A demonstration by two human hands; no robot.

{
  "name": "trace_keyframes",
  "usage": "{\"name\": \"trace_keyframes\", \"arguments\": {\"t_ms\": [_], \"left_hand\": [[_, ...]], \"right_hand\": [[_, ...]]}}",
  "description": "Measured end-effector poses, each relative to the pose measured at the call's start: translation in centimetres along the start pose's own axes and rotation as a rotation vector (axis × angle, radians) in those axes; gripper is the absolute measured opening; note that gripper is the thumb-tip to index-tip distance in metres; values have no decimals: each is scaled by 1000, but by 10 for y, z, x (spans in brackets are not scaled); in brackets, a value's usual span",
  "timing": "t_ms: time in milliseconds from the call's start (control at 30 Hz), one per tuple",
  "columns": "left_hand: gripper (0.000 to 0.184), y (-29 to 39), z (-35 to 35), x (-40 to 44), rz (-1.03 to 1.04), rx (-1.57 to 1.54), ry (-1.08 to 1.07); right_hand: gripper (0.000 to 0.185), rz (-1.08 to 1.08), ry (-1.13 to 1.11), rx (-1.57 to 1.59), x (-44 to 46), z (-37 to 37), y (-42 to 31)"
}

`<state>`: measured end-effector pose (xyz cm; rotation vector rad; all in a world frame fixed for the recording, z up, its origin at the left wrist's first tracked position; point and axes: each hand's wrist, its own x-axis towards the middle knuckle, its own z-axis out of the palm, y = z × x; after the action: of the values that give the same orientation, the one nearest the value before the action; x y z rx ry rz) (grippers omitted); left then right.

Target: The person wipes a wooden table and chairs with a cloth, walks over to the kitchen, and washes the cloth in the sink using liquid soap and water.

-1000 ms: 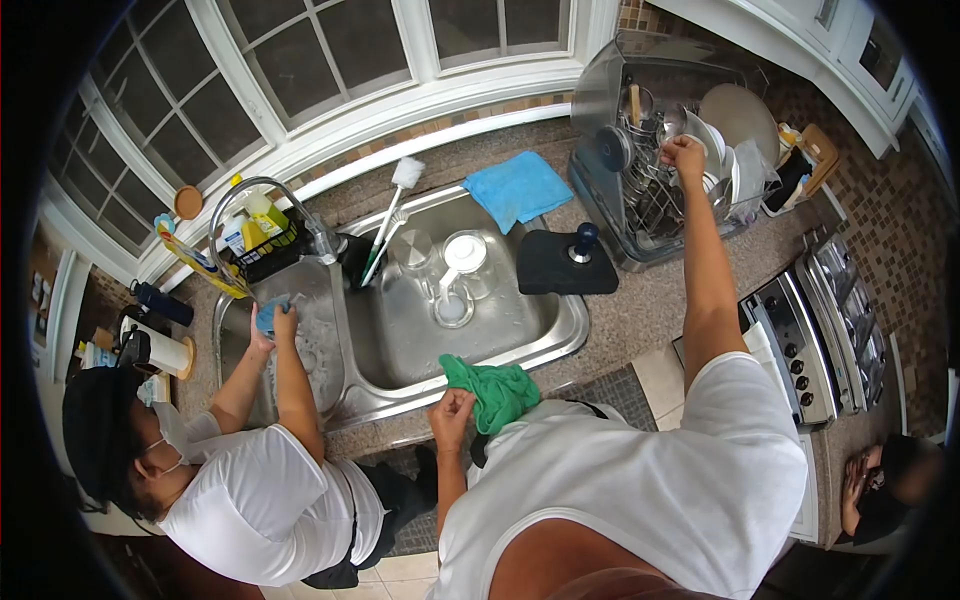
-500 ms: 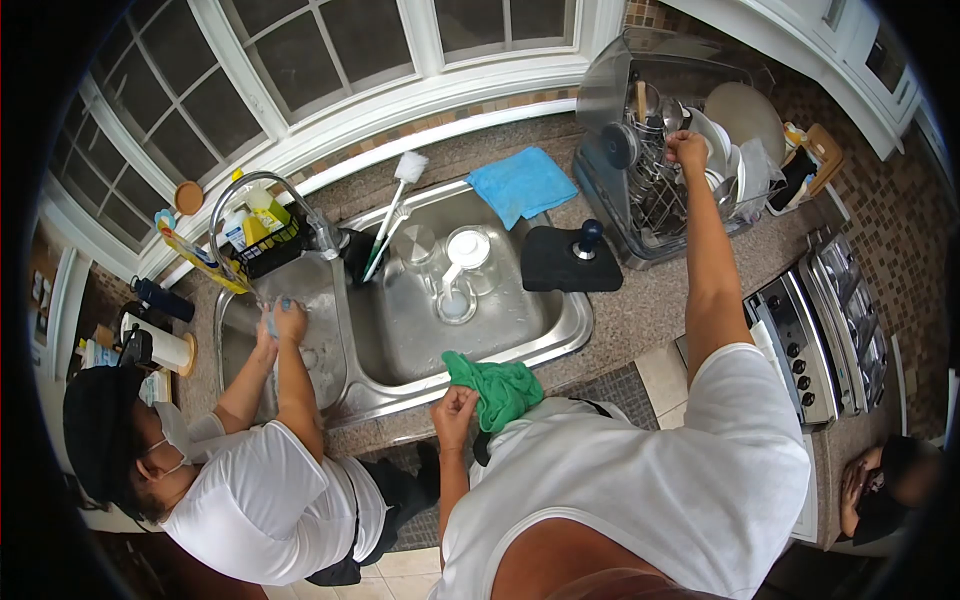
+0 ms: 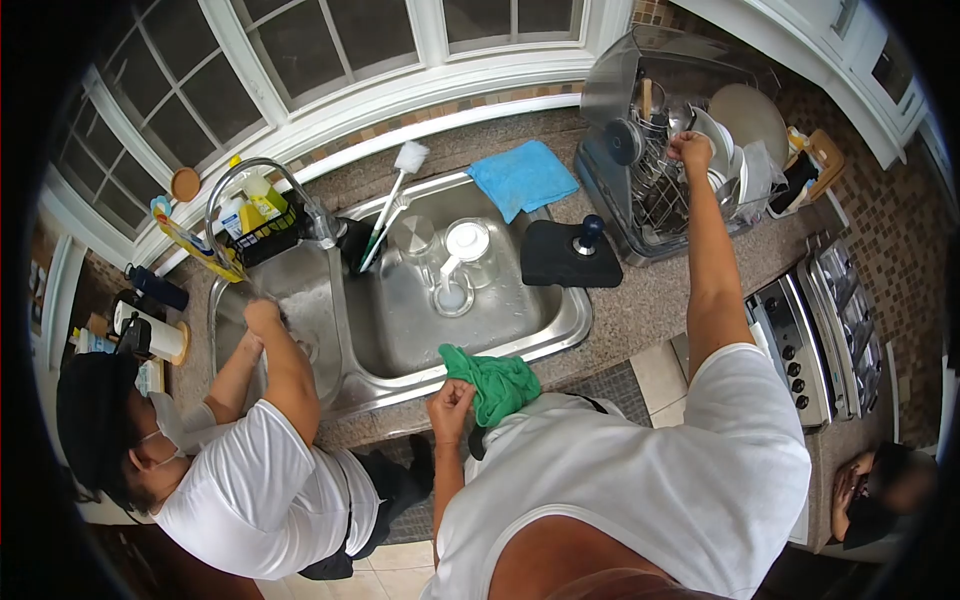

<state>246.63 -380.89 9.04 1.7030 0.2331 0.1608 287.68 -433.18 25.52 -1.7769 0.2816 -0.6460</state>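
Co-worker's hands (image 3: pixel 262 316) shifted leftward over the left basin of a double stainless-steel sink (image 3: pixel 395 335), and the blue item seen in them earlier was out of sight; the wearer's own hands barely moved. Head view: the wearer's right hand (image 3: pixel 692 150) reached into a smoke-tinted, clear plastic dish rack (image 3: pixel 607 200) on the speckled granite worktop (image 3: pixel 630 312), fingers curled beside shiny metal utensils (image 3: pixel 680 112) and near upright white dishes (image 3: pixel 738 175). Whether it gripped anything could not be told. At the waist, the left hand (image 3: pixel 452 402) was closed, thumb and fingers pinching the edge of a bunched, bright green cloth (image 3: pixel 502 387) in front of the white shirt (image 3: pixel 620 450). The step in hand appeared to be handling items inside the rack; the next move, on that reading, called for careful clearance among closely packed dishes.
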Motion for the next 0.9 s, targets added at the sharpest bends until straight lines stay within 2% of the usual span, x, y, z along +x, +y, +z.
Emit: {"name": "trace_keyframes", "arguments": {"t_ms": [133,433,533,633,733,767,900], "left_hand": [[10,-10,0,1,-29,-48,-4],[9,2,-2,1,47,82,-12],[11,6,-1,0,52,88,7],[12,8,-1,-1,36,79,24],[13,-3,-1,1,31,75,20],[13,-8,-2,1,34,67,18],[13,-11,-3,2,46,42,0]], "right_hand": [[8,-26,-5,-168,-12,3,-12],[3,-41,10,-208,-2,6,0],[5,-37,13,-361,-15,7,-18],[9,-30,24,-336,-16,4,-20],[14,157,-16,-177,29,-6,24],[19,156,9,-212,10,-7,5],[20,153,35,115,-12,-6,-4]]}}
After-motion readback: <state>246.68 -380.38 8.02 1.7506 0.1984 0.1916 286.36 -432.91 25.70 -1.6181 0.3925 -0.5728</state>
